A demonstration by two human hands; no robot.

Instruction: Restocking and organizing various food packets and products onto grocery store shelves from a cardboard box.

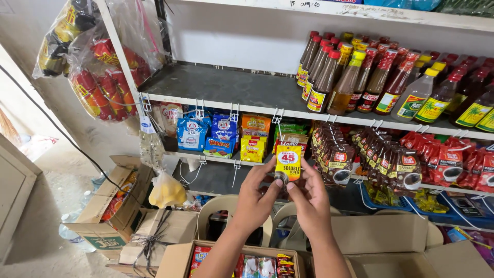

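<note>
An open cardboard box (226,257) of small snack packets sits lowest in view, right under the person's forearms. Above it the left hand (256,198) and right hand (309,201) are raised together in front of the shelves, both closed with fingertips on a yellow sachet strip (288,162) of instant coffee. The left hand pinches the strip's lower left edge between thumb and fingers; the right hand's thumb and forefinger meet at the bottom edge, near a dark round patch there. The strip stands upright, its top close under a wire hook (278,117) on the front edge of the middle shelf (216,87), though whether it hangs from the hook cannot be told. Just right of it hang rows of dark brown coffee sachets (381,154) and red ones (453,159). To the left hang blue and yellow snack packs (221,135). On the shelf above stand sauce bottles (355,77) with red and yellow caps. A second cardboard box (110,206) rests on the floor at left, a yellow bag (165,191) beside it.
</note>
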